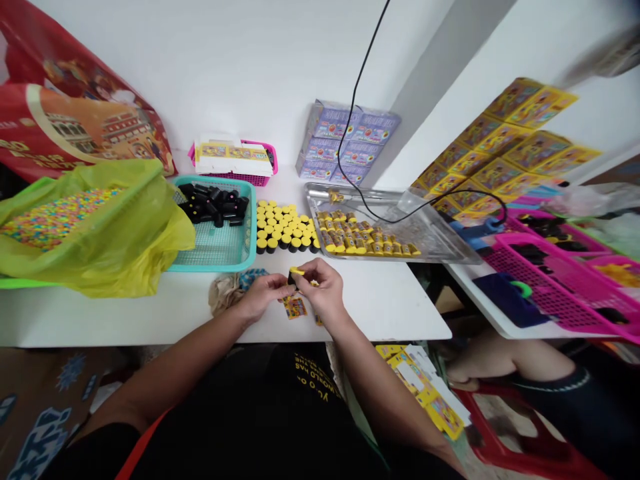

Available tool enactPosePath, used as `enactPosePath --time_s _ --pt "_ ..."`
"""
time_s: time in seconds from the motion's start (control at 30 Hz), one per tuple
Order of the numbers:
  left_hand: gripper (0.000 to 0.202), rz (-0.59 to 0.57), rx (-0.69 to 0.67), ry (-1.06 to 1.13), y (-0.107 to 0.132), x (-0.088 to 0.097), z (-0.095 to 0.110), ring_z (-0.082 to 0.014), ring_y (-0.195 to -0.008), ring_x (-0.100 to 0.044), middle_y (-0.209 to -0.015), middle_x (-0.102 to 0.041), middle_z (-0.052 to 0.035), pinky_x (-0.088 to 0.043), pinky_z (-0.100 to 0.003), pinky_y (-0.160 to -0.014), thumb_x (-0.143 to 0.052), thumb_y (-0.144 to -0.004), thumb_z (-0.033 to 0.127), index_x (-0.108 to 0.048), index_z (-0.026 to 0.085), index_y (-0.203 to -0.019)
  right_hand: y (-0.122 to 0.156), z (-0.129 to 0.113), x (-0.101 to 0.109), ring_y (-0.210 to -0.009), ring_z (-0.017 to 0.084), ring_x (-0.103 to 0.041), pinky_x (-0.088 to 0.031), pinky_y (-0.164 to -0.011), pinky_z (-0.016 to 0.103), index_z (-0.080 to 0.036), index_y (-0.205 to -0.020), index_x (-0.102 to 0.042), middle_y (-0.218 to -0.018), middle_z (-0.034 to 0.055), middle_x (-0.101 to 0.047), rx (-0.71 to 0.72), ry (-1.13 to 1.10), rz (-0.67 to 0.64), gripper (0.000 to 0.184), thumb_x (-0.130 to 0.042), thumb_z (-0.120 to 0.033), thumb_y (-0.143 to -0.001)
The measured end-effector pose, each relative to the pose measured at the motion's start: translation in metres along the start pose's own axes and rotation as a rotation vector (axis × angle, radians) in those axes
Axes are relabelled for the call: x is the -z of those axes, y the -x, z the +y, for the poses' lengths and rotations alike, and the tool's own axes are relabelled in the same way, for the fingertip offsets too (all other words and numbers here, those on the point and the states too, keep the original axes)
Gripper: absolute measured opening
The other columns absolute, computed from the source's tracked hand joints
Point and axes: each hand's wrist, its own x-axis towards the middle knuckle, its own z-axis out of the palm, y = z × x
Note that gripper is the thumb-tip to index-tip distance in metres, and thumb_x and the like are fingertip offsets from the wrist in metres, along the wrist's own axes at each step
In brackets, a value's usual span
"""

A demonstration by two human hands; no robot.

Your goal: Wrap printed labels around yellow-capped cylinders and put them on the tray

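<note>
My left hand [261, 297] and my right hand [323, 288] meet over the white table [150, 320], pinching a small black tube with a yellow cap [295, 275] between their fingers. Its lower part is hidden by my fingers. Below my hands, a small printed yellow label [295, 307] lies flat on the table. Another yellow scrap [319, 321] shows beside my right wrist. A crumpled beige cloth [225, 293] lies just left of my left hand, with a blue patterned item [253, 278] beside it.
Beyond my hands stand a teal basket [213, 250] of black tubes, a block of yellow-capped tubes [285, 227] and a metal tray [395, 227] of labelled tubes. A yellow-green bag [125, 227] holds colourful beads. Printed yellow cards [505, 157] and pink baskets [550, 280] sit right.
</note>
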Motion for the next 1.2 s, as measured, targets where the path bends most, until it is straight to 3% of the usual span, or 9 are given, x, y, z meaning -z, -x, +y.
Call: enactPosePath --time_s 0.1,0.37,0.63,0.8,0.93,1.0,1.13,1.2 --pt "0.043 0.012 0.038 0.125 0.0 -0.002 0.001 -0.012 -0.067 -0.054 -0.068 -0.061 0.0 -0.042 -0.026 -0.068 -0.086 -0.055 0.047 -0.065 0.013 -0.072 0.004 0.005 -0.002 -0.054 0.012 -0.054 -0.046 -0.052 0.027 -0.022 -0.075 -0.059 -0.065 -0.0019 -0.06 -0.02 -0.014 0.035 0.024 -0.073 -0.041 -0.071" --pt "0.044 -0.148 0.197 0.276 0.001 -0.002 -0.001 -0.0167 -0.069 -0.061 -0.072 -0.066 -0.0056 -0.046 -0.032 -0.071 -0.087 -0.057 0.046 -0.067 0.011 -0.077 0.016 0.011 -0.006 -0.059 0.013 -0.055 -0.048 -0.058 0.027 -0.022 -0.074 -0.059 -0.067 -0.0016 -0.06 0.019 0.01 0.14 0.02 -0.071 -0.037 -0.075" --pt "0.043 -0.236 0.202 0.336 0.002 -0.001 -0.003 -0.02 -0.077 -0.065 -0.078 -0.069 -0.0079 -0.047 -0.036 -0.079 -0.086 -0.06 0.042 -0.071 0.011 -0.086 0.003 -0.007 0.003 -0.052 0.011 -0.049 -0.041 -0.051 0.026 -0.022 -0.065 -0.056 -0.059 -0.0034 -0.056 -0.022 0.075 -0.025 0.023 -0.075 -0.035 -0.068" --pt "0.041 -0.216 0.136 0.367 0.002 -0.003 -0.002 -0.0223 -0.083 -0.066 -0.084 -0.071 -0.0099 -0.047 -0.035 -0.08 -0.083 -0.064 0.046 -0.072 0.012 -0.085 0.009 -0.009 -0.004 -0.058 0.013 -0.053 -0.046 -0.058 0.028 -0.022 -0.067 -0.059 -0.064 -0.0009 -0.058 0.084 0.137 0.126 0.021 -0.073 -0.036 -0.071" --pt "0.041 -0.211 0.167 0.388 0.002 -0.004 -0.004 -0.0204 -0.077 -0.064 -0.079 -0.07 -0.0092 -0.047 -0.034 -0.078 -0.083 -0.064 0.046 -0.072 0.011 -0.081 0.012 -0.005 -0.008 -0.051 0.012 -0.049 -0.043 -0.049 0.026 -0.021 -0.066 -0.054 -0.058 -0.003 -0.056 -0.124 0.013 0.177 0.029 -0.076 -0.041 -0.067" --pt "0.039 -0.212 0.168 0.385 0.002 -0.003 -0.004 -0.0198 -0.076 -0.064 -0.078 -0.07 -0.0089 -0.046 -0.034 -0.079 -0.083 -0.065 0.043 -0.072 0.01 -0.084 0.012 -0.005 -0.009 -0.05 0.011 -0.048 -0.041 -0.048 0.025 -0.021 -0.066 -0.054 -0.057 -0.0044 -0.055 -0.157 -0.003 0.184 0.03 -0.077 -0.04 -0.066" --pt "0.034 -0.225 0.15 0.37 0.002 0.001 -0.003 -0.0197 -0.08 -0.065 -0.083 -0.071 -0.0094 -0.045 -0.033 -0.081 -0.082 -0.069 0.035 -0.072 0.01 -0.09 0.012 -0.009 -0.008 -0.053 0.011 -0.05 -0.042 -0.053 0.025 -0.02 -0.068 -0.058 -0.061 -0.004 -0.058 -0.02 0.12 0.192 0.022 -0.075 -0.036 -0.07" --pt "0.034 -0.238 0.144 0.389 0.002 0.001 -0.003 -0.02 -0.08 -0.065 -0.083 -0.071 -0.0094 -0.045 -0.034 -0.081 -0.082 -0.068 0.035 -0.072 0.01 -0.089 0.011 -0.009 -0.007 -0.055 0.011 -0.051 -0.043 -0.054 0.025 -0.02 -0.068 -0.059 -0.061 -0.0039 -0.058 -0.002 0.071 0.148 0.022 -0.076 -0.034 -0.069"
